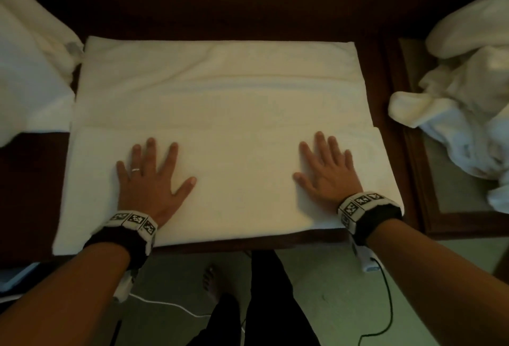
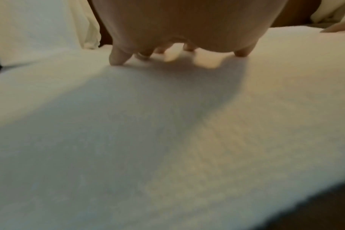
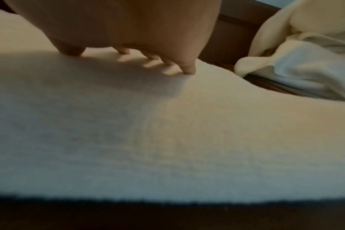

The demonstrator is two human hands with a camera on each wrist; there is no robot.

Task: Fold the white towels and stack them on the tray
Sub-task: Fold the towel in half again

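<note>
A large white towel (image 1: 225, 103) lies spread on the dark wooden table, its near part folded over as a flat band (image 1: 237, 174). My left hand (image 1: 150, 177) lies flat on the band's left part with fingers spread, a ring on one finger. My right hand (image 1: 329, 172) presses flat on the band's right part. In the left wrist view the left hand (image 2: 187, 28) touches the towel (image 2: 167, 140) with straight fingers. The right wrist view shows the right hand (image 3: 128, 28) resting the same way on the towel (image 3: 167, 140). Neither hand holds anything.
A heap of crumpled white towels (image 1: 468, 97) sits on a wooden-framed tray (image 1: 421, 180) at the right. More white cloth (image 1: 27, 70) is piled at the left. The table's near edge (image 1: 248, 243) runs just below my wrists; legs, a bare foot and cables are on the floor.
</note>
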